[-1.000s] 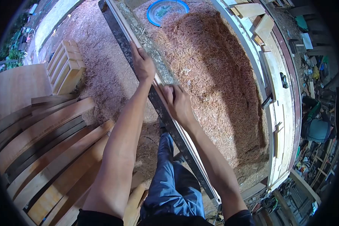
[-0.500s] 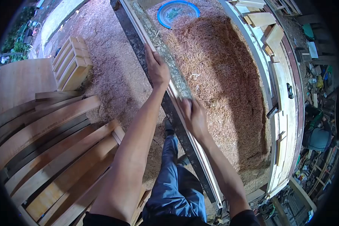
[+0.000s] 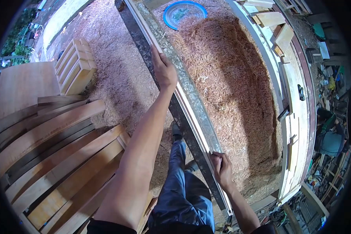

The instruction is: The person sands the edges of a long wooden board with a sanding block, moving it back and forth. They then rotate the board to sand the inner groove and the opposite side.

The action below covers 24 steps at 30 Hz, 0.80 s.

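A long, thin pale wood strip [image 3: 193, 120] lies lengthwise along a dark, worn narrow beam [image 3: 185, 130]. My left hand [image 3: 165, 71] is wrapped over the strip at its upper middle, with the fingers pointing up along it. Nearer to me, my right hand [image 3: 221, 168] grips the strip close to its lower end, with thumb and fingers closed round its edge. The undersides of both hands are hidden.
Curved wooden pieces [image 3: 54, 144] are stacked at the left, below a slatted wooden block [image 3: 77, 66]. Wood shavings [image 3: 238, 89] cover the ground around a blue-rimmed basin [image 3: 183, 15]. A long bench [image 3: 300, 156] with boards stands at the right; beyond it a person [image 3: 330, 134] is bent over.
My right hand has slid down along the strip towards me, away from my left hand. My left hand stays at nearly the same place on the strip.
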Each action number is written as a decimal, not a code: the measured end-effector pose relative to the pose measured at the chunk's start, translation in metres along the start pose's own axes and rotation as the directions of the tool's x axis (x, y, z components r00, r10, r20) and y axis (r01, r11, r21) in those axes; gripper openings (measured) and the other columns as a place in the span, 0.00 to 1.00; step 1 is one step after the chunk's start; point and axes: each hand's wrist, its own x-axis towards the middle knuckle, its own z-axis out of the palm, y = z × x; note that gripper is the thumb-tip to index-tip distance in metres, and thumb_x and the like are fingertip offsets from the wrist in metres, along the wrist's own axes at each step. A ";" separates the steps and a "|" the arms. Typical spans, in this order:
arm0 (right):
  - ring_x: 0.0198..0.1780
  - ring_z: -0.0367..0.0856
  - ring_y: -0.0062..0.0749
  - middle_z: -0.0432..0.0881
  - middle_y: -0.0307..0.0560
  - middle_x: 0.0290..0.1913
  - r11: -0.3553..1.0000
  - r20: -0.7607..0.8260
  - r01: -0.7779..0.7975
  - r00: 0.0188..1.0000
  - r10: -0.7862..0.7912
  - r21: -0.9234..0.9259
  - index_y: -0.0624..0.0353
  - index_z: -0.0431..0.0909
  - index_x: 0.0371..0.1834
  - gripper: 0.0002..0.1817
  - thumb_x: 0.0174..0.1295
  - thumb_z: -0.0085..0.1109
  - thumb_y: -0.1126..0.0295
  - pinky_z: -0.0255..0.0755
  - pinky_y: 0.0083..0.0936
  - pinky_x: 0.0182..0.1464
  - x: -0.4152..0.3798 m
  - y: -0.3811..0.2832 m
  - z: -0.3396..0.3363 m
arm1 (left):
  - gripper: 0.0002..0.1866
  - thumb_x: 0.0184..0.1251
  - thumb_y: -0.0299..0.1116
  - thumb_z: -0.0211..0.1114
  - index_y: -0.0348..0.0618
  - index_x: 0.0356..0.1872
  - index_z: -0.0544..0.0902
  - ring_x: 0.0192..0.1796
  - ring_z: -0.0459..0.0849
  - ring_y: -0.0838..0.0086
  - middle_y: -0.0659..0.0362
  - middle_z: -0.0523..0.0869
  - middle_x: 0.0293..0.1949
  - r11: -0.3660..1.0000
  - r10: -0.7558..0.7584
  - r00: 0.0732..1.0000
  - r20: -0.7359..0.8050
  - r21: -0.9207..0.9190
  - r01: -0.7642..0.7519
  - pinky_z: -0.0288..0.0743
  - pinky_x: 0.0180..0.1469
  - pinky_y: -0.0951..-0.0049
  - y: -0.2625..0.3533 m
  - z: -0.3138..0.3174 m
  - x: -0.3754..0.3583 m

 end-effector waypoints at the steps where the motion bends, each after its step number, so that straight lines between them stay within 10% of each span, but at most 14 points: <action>1: 0.47 0.82 0.53 0.82 0.60 0.45 1.000 -0.015 0.028 0.999 -0.028 -0.004 0.66 0.80 0.47 0.12 0.70 0.50 0.71 0.75 0.37 0.52 0.010 -0.006 0.003 | 0.28 0.80 0.38 0.37 0.40 0.76 0.50 0.74 0.59 0.50 0.43 0.57 0.74 1.000 -0.030 1.000 0.008 -0.010 0.030 0.58 0.73 0.58 0.003 -0.001 -0.001; 13: 0.40 0.79 0.59 0.81 0.64 0.40 0.900 -0.147 0.435 0.893 -0.425 0.036 0.67 0.81 0.43 0.15 0.70 0.54 0.64 0.74 0.44 0.46 0.179 -0.098 0.055 | 0.28 0.80 0.40 0.37 0.40 0.76 0.52 0.72 0.63 0.49 0.42 0.60 0.73 0.999 -0.046 0.999 0.005 0.012 0.046 0.59 0.72 0.59 -0.001 0.003 0.002; 24: 0.43 0.81 0.54 0.82 0.60 0.42 0.996 -0.074 0.067 0.995 -0.072 -0.066 0.64 0.82 0.47 0.12 0.69 0.52 0.70 0.75 0.40 0.49 0.021 -0.017 0.011 | 0.28 0.80 0.39 0.38 0.43 0.76 0.52 0.73 0.62 0.50 0.45 0.59 0.74 1.000 -0.021 1.000 -0.013 0.019 0.021 0.59 0.72 0.60 0.000 0.001 -0.001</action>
